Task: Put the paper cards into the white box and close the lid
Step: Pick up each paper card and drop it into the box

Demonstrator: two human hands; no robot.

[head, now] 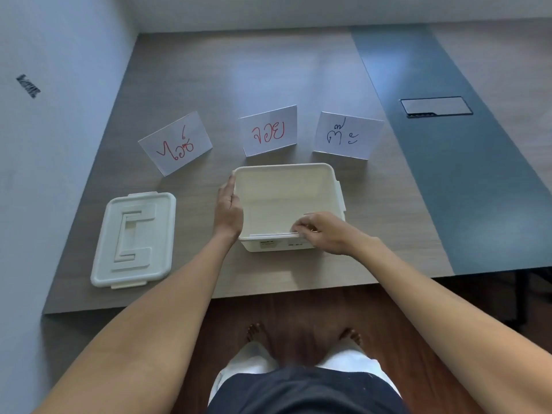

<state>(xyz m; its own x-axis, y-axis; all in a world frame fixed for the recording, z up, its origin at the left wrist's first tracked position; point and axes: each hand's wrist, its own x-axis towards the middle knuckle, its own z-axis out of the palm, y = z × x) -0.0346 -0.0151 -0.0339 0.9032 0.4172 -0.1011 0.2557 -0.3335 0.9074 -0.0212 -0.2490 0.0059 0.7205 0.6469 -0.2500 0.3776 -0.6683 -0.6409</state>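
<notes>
The open white box [334, 189] stands in the middle of the table. My left hand [228, 209] lies flat against its left wall. My right hand [321, 231] pinches a white paper card [268, 234] that lies along the box's near rim, mostly inside. Behind the box three folded paper cards stand upright: a left card [176, 143] with red writing, a middle card [268, 130] with red writing, and a right card [348, 135] with blue writing. The white lid [134, 239] lies flat on the table to the left of the box.
A dark blue strip [448, 174] runs down the table's right side and holds a black cable hatch [436, 106]. A white wall [44, 144] borders the table on the left. The table's near edge [209, 297] is close to my body.
</notes>
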